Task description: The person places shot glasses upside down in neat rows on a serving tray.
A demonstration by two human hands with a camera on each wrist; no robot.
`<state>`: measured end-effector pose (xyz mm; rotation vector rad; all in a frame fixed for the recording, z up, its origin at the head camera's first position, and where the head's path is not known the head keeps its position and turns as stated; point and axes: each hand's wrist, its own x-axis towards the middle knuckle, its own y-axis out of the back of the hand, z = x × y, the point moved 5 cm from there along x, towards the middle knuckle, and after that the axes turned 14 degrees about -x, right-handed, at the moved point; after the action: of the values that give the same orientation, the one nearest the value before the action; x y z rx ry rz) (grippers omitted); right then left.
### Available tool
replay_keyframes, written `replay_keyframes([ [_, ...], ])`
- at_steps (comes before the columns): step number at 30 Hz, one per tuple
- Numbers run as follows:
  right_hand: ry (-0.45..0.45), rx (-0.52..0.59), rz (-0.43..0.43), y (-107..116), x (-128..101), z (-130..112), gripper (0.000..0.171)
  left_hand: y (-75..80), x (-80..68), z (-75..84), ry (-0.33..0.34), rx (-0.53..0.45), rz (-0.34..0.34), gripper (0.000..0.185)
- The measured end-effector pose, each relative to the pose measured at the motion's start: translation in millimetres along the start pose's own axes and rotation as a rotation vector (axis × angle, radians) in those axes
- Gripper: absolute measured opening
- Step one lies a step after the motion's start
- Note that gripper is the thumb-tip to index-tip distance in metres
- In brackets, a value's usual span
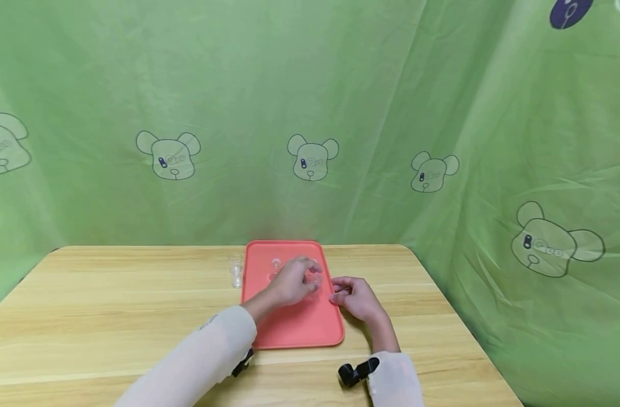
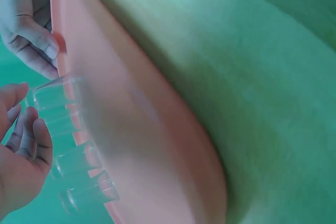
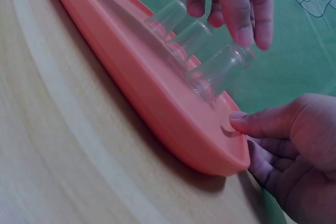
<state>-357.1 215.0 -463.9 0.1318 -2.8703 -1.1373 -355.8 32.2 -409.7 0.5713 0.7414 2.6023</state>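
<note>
The left hand point(image 1: 292, 284) pinches 1 clear tumbler point(image 3: 218, 76) over the red tray point(image 1: 300, 328), near the right hand point(image 1: 360, 299), which grips the tray's edge. Placing seems in hand; whether the tumbler touches down is unclear. The next move likely calls for seating it upright, then releasing.

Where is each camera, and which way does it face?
Head: worn on the person's head, facing forward and down at the table, red tray and green curtain; the left hand, right hand and both sleeves show.
Left wrist: worn there, looking, tipped sideways, at clear cups on the tray; both hands show at its left side.
Right wrist: worn there, looking along the tray at the cups; the right hand grips the tray and the left hand shows above.
Shared: both wrist views show the tray, cups and both hands.
</note>
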Motion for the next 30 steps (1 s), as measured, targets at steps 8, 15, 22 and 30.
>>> replay_keyframes([
  [8, -0.003, -0.002, 0.005, 2.3, -2.0, -0.2, 0.037, 16.1, -8.0, 6.8, 0.034, -0.010, -0.011, 0.034],
  [15, -0.019, 0.019, -0.005, -1.4, 1.1, 2.0, 0.037, 39.7, -20.1, 6.2, -0.024, 0.022, -0.014, 0.034],
  [22, -0.022, 0.010, 0.008, -0.7, 0.5, 2.3, 0.036, 65.3, -37.0, -4.3, -0.044, 0.039, 0.009, 0.030],
  [30, -0.023, -0.003, 0.008, -1.9, -1.0, 2.2, 0.036, 91.3, -64.0, -20.1, -0.038, 0.043, 0.030, 0.032],
])
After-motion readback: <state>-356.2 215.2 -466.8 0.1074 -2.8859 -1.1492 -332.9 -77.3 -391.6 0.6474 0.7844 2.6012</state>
